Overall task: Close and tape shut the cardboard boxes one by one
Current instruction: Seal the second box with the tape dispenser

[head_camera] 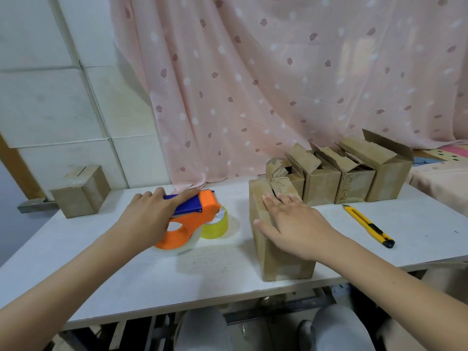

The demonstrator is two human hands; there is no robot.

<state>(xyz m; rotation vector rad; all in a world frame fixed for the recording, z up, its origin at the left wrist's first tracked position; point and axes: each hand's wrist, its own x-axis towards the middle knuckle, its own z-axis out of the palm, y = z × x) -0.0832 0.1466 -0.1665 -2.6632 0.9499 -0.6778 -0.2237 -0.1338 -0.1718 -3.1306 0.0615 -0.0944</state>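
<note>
In the head view, the nearest cardboard box (276,247) is pressed shut under the flat, straight-fingered right hand (291,224) on the white tabletop (126,274). The orange tape dispenser (188,219) is gripped from above by the left hand (149,216), left of that box, just beside a yellow tape roll (216,226). Four open boxes (354,171) are lined up behind, one closed box (81,191) stands far left, and one yellow utility knife (368,225) lies to the right.
</note>
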